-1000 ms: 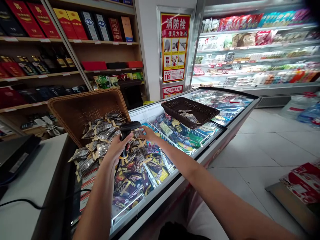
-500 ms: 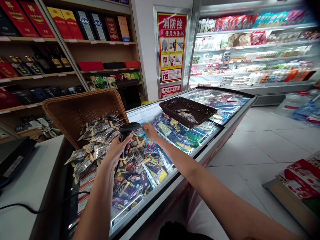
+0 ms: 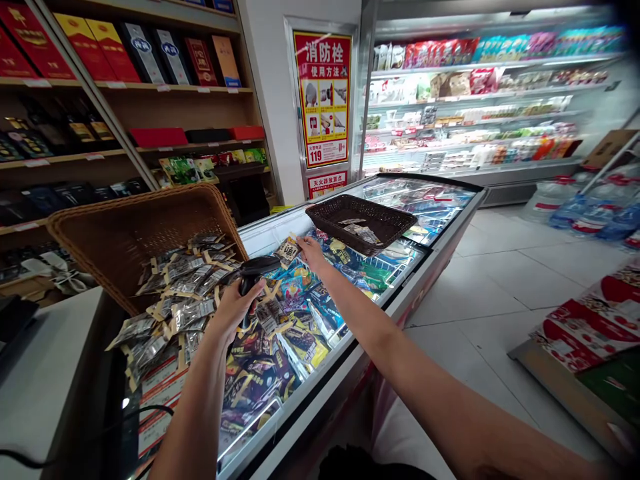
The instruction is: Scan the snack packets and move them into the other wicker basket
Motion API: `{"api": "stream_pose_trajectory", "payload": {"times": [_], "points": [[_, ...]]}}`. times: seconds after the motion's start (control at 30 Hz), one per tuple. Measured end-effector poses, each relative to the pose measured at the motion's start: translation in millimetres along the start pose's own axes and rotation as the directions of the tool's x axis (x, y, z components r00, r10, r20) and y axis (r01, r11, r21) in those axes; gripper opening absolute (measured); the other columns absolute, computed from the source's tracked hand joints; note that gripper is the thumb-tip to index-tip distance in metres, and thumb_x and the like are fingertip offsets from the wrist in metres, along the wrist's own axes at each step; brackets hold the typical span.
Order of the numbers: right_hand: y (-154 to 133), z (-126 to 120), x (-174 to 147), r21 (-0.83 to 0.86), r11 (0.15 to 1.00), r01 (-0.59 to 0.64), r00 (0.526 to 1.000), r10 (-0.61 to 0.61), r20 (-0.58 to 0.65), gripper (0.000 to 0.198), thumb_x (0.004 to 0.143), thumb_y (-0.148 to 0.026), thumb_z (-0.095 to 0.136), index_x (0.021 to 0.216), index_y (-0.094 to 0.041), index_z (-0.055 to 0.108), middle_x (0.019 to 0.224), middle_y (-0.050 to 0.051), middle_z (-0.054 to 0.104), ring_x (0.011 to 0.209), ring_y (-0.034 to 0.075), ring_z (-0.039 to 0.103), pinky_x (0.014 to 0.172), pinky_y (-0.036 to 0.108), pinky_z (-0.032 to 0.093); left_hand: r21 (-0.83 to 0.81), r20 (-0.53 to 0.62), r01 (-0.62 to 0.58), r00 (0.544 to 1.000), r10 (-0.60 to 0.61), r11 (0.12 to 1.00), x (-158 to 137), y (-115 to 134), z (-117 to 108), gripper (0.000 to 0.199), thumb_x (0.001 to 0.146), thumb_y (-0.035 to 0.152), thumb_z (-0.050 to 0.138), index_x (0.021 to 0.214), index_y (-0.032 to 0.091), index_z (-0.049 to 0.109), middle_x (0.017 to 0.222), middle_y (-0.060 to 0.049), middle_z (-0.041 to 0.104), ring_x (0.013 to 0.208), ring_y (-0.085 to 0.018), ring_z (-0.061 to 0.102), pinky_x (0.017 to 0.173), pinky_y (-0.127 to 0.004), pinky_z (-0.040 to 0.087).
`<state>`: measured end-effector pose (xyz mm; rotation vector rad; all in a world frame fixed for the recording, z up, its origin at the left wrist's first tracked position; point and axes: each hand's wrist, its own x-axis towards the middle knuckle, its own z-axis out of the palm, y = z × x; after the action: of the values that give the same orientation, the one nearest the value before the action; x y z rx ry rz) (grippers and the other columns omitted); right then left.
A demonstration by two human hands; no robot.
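Along the far left, a pale counter (image 3: 55, 353) stands below wooden shelves (image 3: 195, 89) lined with gift boxes (image 3: 143, 53). Next comes a brown wicker basket (image 3: 125, 230), tilted with its opening toward the person, and a heap of small clear-and-tan snack packets (image 3: 193, 283) spilling from it over the glass top of a chest freezer (image 3: 395, 307). Red-and-white price sheets (image 3: 159, 393) lie below the heap. The left hand (image 3: 236, 305) has its fingers wrapped round the handle of a black barcode scanner (image 3: 257, 265), whose head points right. Just beyond that head is a single snack packet (image 3: 287, 250), pinched at its edge by the fingertips of the right hand (image 3: 311, 252) above the freezer glass. Behind, a red-and-yellow fire-hydrant poster (image 3: 323, 97) hangs on the wall. A dark woven tray (image 3: 387, 223) rests on the freezer near the right hand, a few loose packets (image 3: 363, 232) inside. Farther right are a refrigerated display case (image 3: 480, 171), large water bottles (image 3: 547, 200) and red-and-white cartons (image 3: 575, 327).
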<state>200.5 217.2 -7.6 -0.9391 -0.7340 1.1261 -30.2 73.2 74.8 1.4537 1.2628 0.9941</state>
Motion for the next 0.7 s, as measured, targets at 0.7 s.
{"api": "stream_pose_trajectory", "payload": {"times": [0.7], "points": [[-4, -19, 14, -0.055, 0.998, 0.017, 0.996, -0.012, 0.087, 0.055, 0.066, -0.014, 0.069, 0.118, -0.022, 0.051, 0.089, -0.002, 0.063, 0.072, 0.013, 0.060, 0.064, 0.024, 0.046, -0.038, 0.004, -0.014, 1.000, 0.014, 0.999, 0, 0, 1, 0.058, 0.056, 0.060, 0.092, 0.080, 0.019, 0.060, 0.066, 0.005, 0.057, 0.049, -0.009, 0.048, 0.045, -0.023, 0.037]]}}
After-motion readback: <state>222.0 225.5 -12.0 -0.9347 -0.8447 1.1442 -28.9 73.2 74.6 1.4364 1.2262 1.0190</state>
